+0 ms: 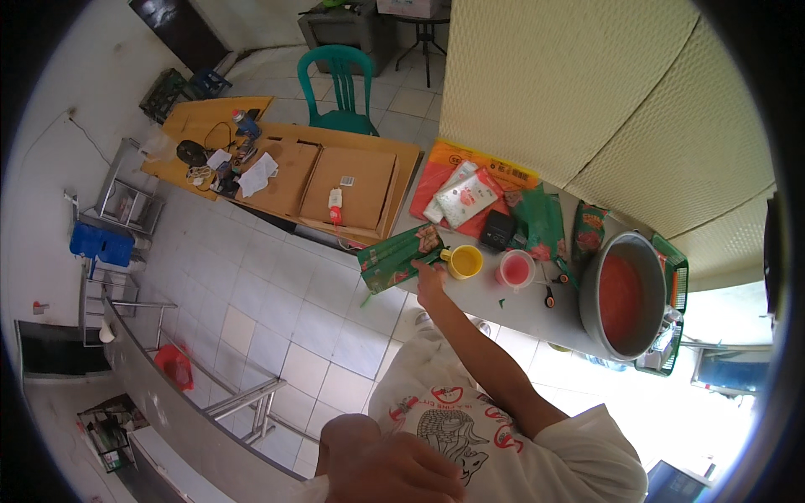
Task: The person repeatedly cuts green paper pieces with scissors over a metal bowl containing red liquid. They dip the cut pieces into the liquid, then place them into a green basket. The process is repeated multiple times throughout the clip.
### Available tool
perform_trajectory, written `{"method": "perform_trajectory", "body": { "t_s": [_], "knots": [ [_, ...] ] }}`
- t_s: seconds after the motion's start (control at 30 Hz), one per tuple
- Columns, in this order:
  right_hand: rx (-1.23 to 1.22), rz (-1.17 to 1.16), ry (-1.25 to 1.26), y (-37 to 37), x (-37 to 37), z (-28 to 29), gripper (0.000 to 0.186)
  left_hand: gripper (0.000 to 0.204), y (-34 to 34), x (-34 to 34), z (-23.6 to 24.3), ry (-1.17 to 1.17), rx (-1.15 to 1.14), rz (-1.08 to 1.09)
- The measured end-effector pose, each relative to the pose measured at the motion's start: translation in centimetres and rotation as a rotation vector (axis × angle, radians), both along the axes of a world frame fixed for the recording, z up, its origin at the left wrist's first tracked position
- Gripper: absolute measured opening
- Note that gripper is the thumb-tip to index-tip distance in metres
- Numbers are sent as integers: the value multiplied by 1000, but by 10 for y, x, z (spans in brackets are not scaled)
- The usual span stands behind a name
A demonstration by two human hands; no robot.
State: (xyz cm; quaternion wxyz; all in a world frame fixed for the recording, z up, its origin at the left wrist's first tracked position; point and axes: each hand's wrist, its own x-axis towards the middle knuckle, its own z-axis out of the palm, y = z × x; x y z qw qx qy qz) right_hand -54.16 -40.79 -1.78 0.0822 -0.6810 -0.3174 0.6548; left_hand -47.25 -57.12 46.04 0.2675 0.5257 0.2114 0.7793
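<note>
At the left end of the grey table, my right hand [431, 285] grips the near edge of a green printed plastic packet [394, 261], which reaches past the table's edge. Just right of the packet stands a yellow mug [464, 262]. A clear tub with pink contents [515, 270] is beside it. My left hand [390, 471] is raised close to the camera at the lower edge, blurred, its fingers not clear. Scissors with black and orange handles [550, 298] lie right of the tub.
A large grey basin [592, 289] with reddish contents stands at the right, by a green basket [681, 281]. Behind the mug are a black box [498, 228], white packs [466, 199] and green packets [537, 220]. Cardboard boxes [350, 180] cover a wooden table, near a green chair [340, 84].
</note>
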Motion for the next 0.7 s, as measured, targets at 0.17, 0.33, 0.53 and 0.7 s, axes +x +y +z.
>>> {"method": "perform_trajectory", "body": {
  "t_s": [0.17,0.33,0.53,0.7],
  "knots": [
    [732,363,52,0,94,66,80,24,2,-35,-77,-158,-541,352],
    [1336,947,-233,60,111,118,101,17,21,-84,-233,-151,-1080,434],
    [1126,1346,-493,103,83,108,113,16,6,-65,-325,56,-1326,184],
    [1258,1314,-562,111,104,85,111,19,17,-59,-337,56,-1333,243]
  ]
}}
